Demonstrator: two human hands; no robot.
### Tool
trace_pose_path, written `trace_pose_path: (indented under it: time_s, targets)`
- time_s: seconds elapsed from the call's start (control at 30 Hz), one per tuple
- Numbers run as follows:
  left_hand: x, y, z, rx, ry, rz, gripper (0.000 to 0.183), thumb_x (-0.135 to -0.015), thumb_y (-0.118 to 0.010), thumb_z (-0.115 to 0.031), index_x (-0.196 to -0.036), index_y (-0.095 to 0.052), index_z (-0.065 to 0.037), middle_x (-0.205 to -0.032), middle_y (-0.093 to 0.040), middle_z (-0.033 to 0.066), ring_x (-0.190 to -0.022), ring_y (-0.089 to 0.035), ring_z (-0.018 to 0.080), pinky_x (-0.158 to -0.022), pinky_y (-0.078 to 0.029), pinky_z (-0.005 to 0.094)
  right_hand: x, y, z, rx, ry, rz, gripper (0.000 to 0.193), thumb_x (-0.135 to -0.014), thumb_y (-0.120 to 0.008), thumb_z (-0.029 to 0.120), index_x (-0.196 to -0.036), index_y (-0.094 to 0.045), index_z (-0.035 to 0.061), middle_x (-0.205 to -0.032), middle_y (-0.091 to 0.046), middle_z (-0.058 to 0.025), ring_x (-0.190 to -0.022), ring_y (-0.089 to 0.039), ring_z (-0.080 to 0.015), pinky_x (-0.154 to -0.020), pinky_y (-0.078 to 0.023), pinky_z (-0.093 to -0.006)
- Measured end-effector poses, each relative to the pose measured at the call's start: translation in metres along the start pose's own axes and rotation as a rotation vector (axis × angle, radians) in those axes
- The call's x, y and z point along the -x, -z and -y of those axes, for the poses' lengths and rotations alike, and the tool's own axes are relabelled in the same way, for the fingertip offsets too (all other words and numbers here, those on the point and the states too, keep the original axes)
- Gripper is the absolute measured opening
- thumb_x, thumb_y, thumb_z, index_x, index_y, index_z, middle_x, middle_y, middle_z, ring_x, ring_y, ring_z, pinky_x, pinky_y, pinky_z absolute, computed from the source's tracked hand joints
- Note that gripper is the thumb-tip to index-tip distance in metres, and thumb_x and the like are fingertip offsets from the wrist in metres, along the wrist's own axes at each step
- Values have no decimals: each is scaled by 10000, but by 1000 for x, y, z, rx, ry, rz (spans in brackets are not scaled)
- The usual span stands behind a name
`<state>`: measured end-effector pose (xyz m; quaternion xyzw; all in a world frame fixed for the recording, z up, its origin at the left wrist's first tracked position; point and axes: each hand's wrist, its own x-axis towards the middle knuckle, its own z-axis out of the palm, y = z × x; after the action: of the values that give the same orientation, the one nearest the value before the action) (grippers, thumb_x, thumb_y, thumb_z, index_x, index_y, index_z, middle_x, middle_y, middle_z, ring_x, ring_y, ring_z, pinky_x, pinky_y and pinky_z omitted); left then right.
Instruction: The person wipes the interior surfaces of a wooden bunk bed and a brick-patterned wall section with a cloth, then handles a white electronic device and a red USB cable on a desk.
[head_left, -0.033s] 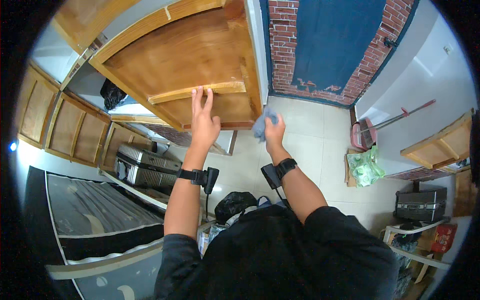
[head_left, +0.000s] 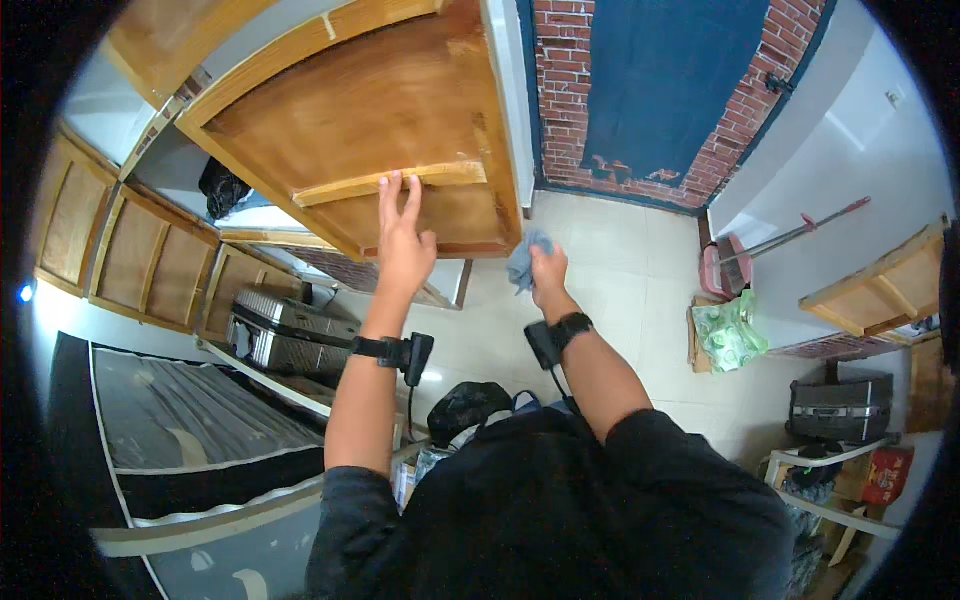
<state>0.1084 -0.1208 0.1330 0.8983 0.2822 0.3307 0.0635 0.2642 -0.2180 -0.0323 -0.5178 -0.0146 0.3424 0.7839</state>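
Note:
A wooden cabinet door point(head_left: 330, 115) stands swung out in front of me, its inner panel crossed by a wooden bar point(head_left: 455, 173). My left hand point(head_left: 403, 240) lies against this door with fingers stretched out, the fingertips on the bar. At the door's lower right corner, my right hand point(head_left: 550, 275) grips a blue-grey cloth point(head_left: 526, 258) bunched in its fingers. The cloth is next to the door's edge; whether it touches the wood I cannot tell. Each wrist wears a black strap with a small device.
Behind the door is an open compartment with a black bag point(head_left: 225, 188). A silver suitcase point(head_left: 290, 335) sits at left. A blue door point(head_left: 670, 90) stands ahead. To the right are a pink dustpan point(head_left: 725, 270), a green plastic bag point(head_left: 730, 335) and a black case point(head_left: 842, 408). A black bag point(head_left: 468, 413) lies by my feet.
Hardly anything differs. The cloth in my right hand has shifted slightly downward, while my left hand keeps its place on the bar.

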Motion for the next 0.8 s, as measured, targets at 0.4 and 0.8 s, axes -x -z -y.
trace_pose_path:
  time_s: [0.4,0.8]
  targets:
    - [0,-2,-6,-39,83,7,740,-665,-521,86,-1373,-355,-56,-1447,-218,200,-1350,-175,390,-1097,-224,404,52,-126,202,91,811,148,295,-826,-572,130,-1056,-561,-54,-902,-641,-177,-837,-606,-245,-765,-451,-322]
    - [-7,-11,-19,-207,67,11,724,-676,-552,61,-1365,-369,-67,-1438,-253,192,-1331,-228,389,-1070,-267,424,-80,76,-119,852,-296,222,295,-833,-573,124,-1098,-568,-5,-1088,-599,-197,-1003,-583,-328,-843,-475,-384]
